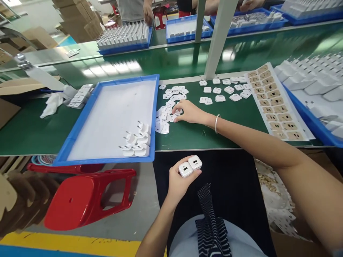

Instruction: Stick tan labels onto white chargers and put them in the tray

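My left hand (180,182) is held over my lap, below the table edge, and grips two white charger plugs (190,166) side by side. My right hand (189,112), with a bracelet on the wrist, reaches across the green table and its fingertips touch a heap of small white flat caps (168,107). Just left of that heap lies a blue tray (80,125) with a white liner, and several white charger plugs (136,140) sit in its near right corner.
More white caps (223,90) are spread out beyond my right hand. A sheet of brown labels (273,101) lies at the right beside a blue tray of chargers (316,85). A red stool (85,200) stands below. Other people's hands work at trays (184,28) across the belt.
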{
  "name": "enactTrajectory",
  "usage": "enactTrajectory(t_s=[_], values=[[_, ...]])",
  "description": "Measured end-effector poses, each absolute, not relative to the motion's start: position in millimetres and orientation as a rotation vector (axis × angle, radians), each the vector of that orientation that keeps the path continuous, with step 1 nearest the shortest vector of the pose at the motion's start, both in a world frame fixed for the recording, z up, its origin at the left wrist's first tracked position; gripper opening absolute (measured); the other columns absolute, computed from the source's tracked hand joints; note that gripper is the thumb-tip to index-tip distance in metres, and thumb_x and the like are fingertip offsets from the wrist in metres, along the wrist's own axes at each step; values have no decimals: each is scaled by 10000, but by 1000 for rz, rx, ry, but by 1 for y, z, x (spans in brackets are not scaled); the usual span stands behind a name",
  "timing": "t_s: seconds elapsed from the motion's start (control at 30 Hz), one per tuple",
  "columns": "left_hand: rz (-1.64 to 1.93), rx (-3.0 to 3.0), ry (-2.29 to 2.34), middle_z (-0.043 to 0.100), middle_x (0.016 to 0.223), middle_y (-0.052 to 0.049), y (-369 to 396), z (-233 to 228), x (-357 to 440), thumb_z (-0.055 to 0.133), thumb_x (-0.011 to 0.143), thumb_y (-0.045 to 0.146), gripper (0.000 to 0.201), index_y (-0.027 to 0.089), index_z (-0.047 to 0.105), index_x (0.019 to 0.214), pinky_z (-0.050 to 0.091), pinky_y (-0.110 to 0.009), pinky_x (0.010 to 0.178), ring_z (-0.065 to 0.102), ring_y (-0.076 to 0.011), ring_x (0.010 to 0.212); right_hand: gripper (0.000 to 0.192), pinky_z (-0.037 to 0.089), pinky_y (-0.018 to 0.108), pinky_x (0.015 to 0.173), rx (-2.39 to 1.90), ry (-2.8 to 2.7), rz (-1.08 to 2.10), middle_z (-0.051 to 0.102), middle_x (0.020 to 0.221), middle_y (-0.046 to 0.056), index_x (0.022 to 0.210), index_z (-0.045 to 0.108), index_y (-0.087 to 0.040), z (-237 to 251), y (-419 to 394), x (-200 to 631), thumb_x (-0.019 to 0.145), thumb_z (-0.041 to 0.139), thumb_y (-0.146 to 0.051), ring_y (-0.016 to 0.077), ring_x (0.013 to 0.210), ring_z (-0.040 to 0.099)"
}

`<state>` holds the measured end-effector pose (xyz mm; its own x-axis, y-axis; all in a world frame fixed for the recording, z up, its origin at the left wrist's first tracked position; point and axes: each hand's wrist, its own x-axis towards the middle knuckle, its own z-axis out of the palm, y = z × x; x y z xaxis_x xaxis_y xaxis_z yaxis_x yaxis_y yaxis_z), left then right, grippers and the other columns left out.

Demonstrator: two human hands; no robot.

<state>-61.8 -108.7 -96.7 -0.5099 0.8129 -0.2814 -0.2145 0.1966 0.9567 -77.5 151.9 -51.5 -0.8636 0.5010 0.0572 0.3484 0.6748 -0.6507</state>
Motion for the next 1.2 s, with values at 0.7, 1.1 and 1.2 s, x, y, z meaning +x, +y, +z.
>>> enactTrajectory(t_s=[0.7,1.1,1.2], values=[[1648,966,1751,676,1361,-116,-105,-65,-90,866,726,267,345,207,795,1059,482,-431,1145,566,-324,1376,222,420,250,630,-677,-2575,1452,664,707,-14,785,615,-164,-15,137,-57,697,790,-59,124,643,607],[1669,1007,1610,781,1123,-101,-80,-52,-76,882,720,255,423,202,761,1121,565,-400,970,740,-263,1043,151,432,229,538,-529,-2214,1713,722,808,19,874,739,-144,1,95,34,806,758,-277,73,551,572],[1698,1153,1660,783,1109,-79,-79,-51,-72,870,733,222,420,223,759,1138,563,-373,964,744,-235,1021,156,358,213,445,-591,-2197,1806,644,632,-17,879,712,-131,1,94,48,862,708,-286,47,428,470]])
